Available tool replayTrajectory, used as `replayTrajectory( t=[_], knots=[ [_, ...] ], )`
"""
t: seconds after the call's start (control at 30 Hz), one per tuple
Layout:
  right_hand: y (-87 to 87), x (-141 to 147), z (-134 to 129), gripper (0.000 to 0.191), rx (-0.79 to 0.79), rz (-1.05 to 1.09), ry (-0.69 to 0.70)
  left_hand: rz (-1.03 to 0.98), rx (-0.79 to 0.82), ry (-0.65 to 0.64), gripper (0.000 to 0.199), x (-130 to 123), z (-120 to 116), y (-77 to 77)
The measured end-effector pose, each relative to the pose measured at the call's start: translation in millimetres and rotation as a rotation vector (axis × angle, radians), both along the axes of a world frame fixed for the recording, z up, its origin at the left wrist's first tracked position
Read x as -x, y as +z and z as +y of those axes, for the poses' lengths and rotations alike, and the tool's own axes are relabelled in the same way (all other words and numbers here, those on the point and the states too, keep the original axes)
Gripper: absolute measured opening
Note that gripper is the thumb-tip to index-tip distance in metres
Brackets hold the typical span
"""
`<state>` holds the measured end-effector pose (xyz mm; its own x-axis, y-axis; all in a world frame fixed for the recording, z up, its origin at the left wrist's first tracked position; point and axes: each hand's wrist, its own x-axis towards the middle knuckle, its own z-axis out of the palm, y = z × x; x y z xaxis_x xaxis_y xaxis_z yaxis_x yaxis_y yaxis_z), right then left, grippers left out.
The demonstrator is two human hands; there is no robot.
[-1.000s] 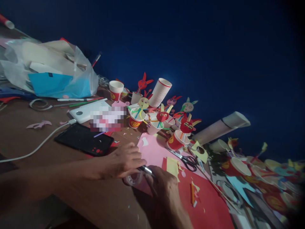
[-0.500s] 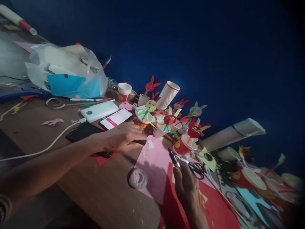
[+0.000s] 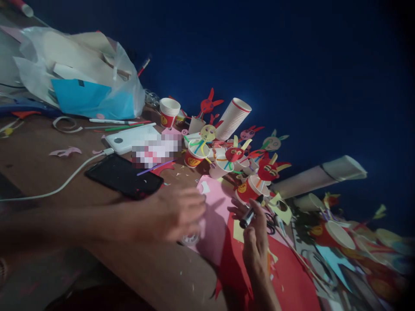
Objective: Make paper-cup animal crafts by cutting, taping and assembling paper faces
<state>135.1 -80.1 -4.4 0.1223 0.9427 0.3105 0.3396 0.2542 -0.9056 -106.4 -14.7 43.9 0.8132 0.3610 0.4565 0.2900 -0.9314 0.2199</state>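
My right hand point(image 3: 256, 237) holds a black marker point(image 3: 251, 216) between the thumb and fingers, above pink paper point(image 3: 212, 216) and red paper point(image 3: 292, 268). My left hand point(image 3: 178, 216) is smeared by motion over the table edge of the pink sheet; whether it holds anything cannot be made out. Just below it, a roll of clear tape point(image 3: 189, 240) is partly covered. Beside my right hand lie black-handled scissors point(image 3: 270, 222). Behind the sheets stand paper cups with paper rabbit heads, one red head point(image 3: 268, 171) closest to my right hand.
A stack of paper cups point(image 3: 234, 119) leans at the back. On the left are a black phone point(image 3: 125, 175), a white power bank point(image 3: 129, 139) with a cable, and a plastic bag point(image 3: 126, 86) of paper. A paper roll point(image 3: 319, 177) and more cups point(image 3: 339, 235) stand right.
My left hand has moved down and slightly right, from beside the phones to over the tape roll. In my right hand the marker has turned, and the fingers have spread more. The view has shifted slightly.
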Motion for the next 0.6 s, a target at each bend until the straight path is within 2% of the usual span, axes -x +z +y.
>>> replayTrajectory(
  t=[0.07, 0.1, 0.2, 0.27, 0.3, 0.43, 0.53, 0.6],
  knots=[
    [-0.1, 0, 1, 0.069, -0.022, 0.021, 0.073, 0.116, -0.034, -0.098, 0.039, -4, -27, -5.4],
    [-0.8, 0, 1, 0.068, -0.016, -0.009, 0.065, 0.184, -0.04, -0.101, 0.046, -4, -39, -9.7],
    [-2.7, 0, -2, 0.035, -0.031, -0.141, -0.092, 0.279, -0.052, -0.085, 0.056, -4, -60, -25.7],
    [-1.9, 1, -5, 0.019, -0.082, -0.195, -0.19, 0.288, -0.059, -0.071, 0.057, -5, -63, -35.5],
    [-0.9, 2, -6, 0.018, -0.107, -0.213, -0.216, 0.283, -0.065, -0.062, 0.054, -5, -63, -39.2],
    [3.7, 1, -12, 0.031, -0.153, -0.303, -0.245, 0.237, -0.067, -0.027, 0.052, -5, -61, -46.0],
    [5.5, 2, -14, 0.033, -0.132, -0.368, -0.234, 0.23, -0.078, -0.03, 0.055, -5, -61, -48.9],
    [6.9, 4, -15, 0.034, -0.103, -0.39, -0.224, 0.196, -0.108, -0.025, 0.048, -7, -62, -52.3]
  ],
)
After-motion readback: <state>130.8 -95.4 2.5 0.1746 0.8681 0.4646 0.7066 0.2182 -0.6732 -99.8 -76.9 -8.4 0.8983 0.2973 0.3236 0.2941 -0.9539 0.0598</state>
